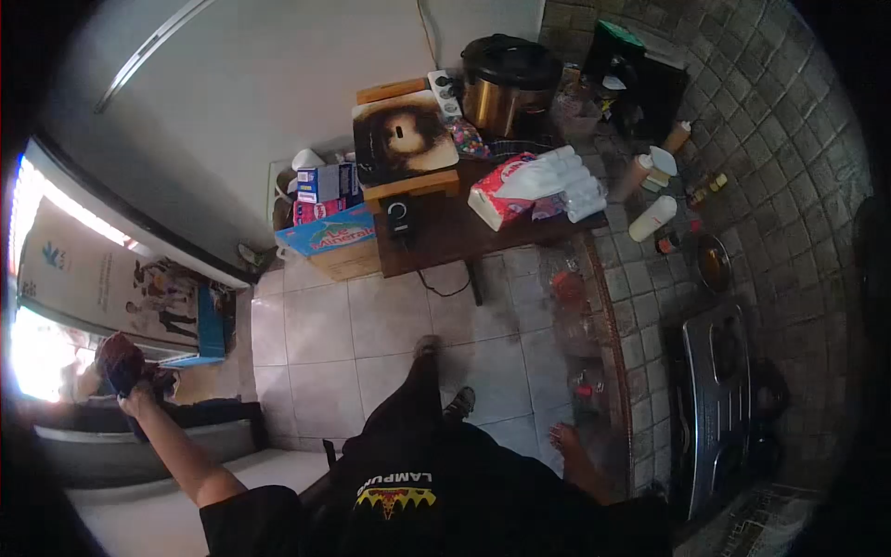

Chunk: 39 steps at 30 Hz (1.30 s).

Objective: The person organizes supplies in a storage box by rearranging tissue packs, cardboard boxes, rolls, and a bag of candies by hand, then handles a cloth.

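Note:
At the far left, my left hand [137, 395] is wrapped round a dark, crumpled cloth [121, 360], held out beside a dark ledge. My right hand [564, 438] hangs low at the right of my body, above the tiled floor and near the edge of the tiled counter. Its fingers are apart and nothing shows in them. The black shirt [399, 464] with a yellow and red print lies between my two arms.
A dark table [436, 243] bears a tissue pack [506, 193], white rolls and a scorched board [402, 139]. Beside it stands a box of packages [329, 237]. A rice cooker [510, 79] stands behind. At right, a gas stove [719, 399] and bottles [652, 218] stand on the tiled counter.

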{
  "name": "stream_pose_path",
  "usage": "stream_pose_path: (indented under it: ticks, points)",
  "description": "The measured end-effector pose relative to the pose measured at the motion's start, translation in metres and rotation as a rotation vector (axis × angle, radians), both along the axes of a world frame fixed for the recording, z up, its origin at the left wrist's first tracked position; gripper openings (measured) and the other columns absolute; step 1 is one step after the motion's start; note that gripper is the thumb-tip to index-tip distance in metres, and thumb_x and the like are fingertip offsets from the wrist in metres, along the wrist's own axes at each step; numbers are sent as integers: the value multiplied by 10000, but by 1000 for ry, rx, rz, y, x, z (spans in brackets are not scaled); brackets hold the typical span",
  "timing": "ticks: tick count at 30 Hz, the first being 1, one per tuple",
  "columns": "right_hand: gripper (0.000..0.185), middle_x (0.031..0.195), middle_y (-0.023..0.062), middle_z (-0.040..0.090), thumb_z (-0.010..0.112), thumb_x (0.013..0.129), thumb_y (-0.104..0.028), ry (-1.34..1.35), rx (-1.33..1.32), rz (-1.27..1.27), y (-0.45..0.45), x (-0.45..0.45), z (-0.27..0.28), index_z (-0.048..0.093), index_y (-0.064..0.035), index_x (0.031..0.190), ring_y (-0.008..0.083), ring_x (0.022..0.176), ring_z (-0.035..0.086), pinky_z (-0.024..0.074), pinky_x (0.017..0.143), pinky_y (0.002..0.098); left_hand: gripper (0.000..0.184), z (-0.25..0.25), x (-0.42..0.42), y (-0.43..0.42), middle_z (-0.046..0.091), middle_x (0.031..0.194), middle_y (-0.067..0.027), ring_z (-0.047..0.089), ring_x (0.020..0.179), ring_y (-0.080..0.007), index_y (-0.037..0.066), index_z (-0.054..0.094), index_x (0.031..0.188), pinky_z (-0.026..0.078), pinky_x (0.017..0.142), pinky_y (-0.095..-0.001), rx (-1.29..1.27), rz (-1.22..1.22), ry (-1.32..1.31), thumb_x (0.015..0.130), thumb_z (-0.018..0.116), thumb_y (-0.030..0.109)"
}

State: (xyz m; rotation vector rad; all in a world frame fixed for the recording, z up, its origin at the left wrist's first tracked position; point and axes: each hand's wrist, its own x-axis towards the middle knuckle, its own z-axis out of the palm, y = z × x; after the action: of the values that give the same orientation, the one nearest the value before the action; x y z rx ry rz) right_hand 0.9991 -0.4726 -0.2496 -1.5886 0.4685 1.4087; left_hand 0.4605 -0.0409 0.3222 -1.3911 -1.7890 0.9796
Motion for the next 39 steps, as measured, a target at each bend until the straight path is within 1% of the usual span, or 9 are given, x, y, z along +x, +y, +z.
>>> stream_pose_path:
  ticks: [6, 8, 13, 16, 20, 25, 28, 32, 39]
  points:
    - [145, 785, 91, 581, 541, 808, -221, 132, 207, -67, 50, 25, -8, 535, -83, 852, 202, 608, 548, 422, 479, 301, 561, -20, 30, 59, 599, 962, -56, 560, 903, -216, 151, 613, 919, 427, 743, -349, 30, -106, -114, 652, 512, 635]
    - [158, 801, 76, 589, 547, 812, -235, -127, 191, 10, 84, 28, 16, 542, -97, 889, 187, 631, 559, 430, 489, 303, 562, -26, 36, 78, 594, 972, -62, 555, 913, -220, 143, 605, 932, 420, 756, -352, 42, -129, -156, 656, 511, 623]
    - [216, 905, 73, 582, 505, 854, -224, -39, 267, 189, 139, 65, 20, 535, -78, 1010, 182, 716, 562, 438, 546, 243, 565, -36, 40, 122, 581, 997, -75, 542, 936, -229, 121, 584, 965, 402, 788, -360, 88, -168, -272, 668, 510, 595]
    - [247, 963, 82, 587, 503, 859, -220, -621, 415, 466, 162, 74, 43, 524, -74, 1058, 184, 773, 581, 465, 610, 269, 567, -42, 48, 162, 574, 1012, -84, 535, 950, -235, 108, 571, 985, 392, 807, -364, 122, -226, -344, 675, 510, 578]
    - [249, 968, 77, 591, 510, 858, -230, -302, 98, 124, 223, 92, 70, 519, -67, 1046, 189, 812, 579, 471, 694, 315, 571, -53, 63, 228, 564, 1032, -95, 524, 969, -242, 90, 554, 1012, 378, 833, -371, 146, -341, -442, 684, 509, 555]
    - [254, 970, 69, 592, 512, 849, -223, -300, 103, 103, 260, 109, 73, 516, -67, 1050, 202, 840, 574, 464, 722, 337, 577, -78, 70, 276, 551, 1057, -109, 511, 993, -252, 68, 533, 1045, 360, 865, -378, 165, -427, -574, 695, 508, 527]
    - [288, 985, 76, 593, 522, 838, -239, -157, 460, -111, 258, 125, 28, 509, -61, 1064, 216, 842, 577, 466, 713, 338, 582, -83, 61, 288, 544, 1072, -117, 504, 1007, -258, 55, 520, 1065, 350, 885, -383, 217, -438, -635, 702, 507, 510]
    - [301, 955, 72, 591, 556, 807, -256, -28, 51, 92, 278, 147, 50, 527, -51, 1025, 200, 834, 580, 473, 669, 332, 589, -90, 46, 295, 534, 1093, -128, 493, 1026, -265, 38, 503, 1091, 336, 910, -389, 304, -459, -710, 711, 506, 487]
    - [330, 932, 73, 574, 592, 771, -255, -298, 151, 172, 236, 179, 42, 553, -48, 1025, 147, 821, 544, 436, 642, 290, 603, -118, -8, 253, 516, 1128, -148, 475, 1059, -278, 7, 474, 1137, 311, 956, -400, 311, -470, -822, 727, 505, 448]
